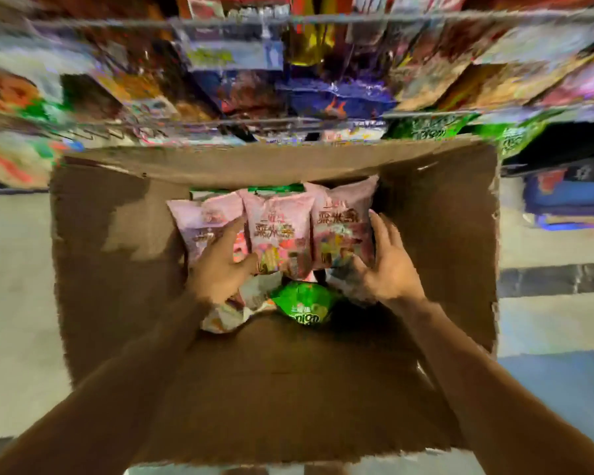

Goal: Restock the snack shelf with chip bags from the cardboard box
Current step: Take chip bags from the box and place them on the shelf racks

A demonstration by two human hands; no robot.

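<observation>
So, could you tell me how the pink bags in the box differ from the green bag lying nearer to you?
The pink bags stand in a row of three against the far side of the cardboard box; the green bag lies alone, lower down. The left hand and right hand flank the pink row, while nothing touches the green bag. Both kinds are sealed snack bags inside the same box.

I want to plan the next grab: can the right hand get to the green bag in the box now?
Probably yes: the green bag lies uncovered just beside the right hand, with nothing between them.
</observation>
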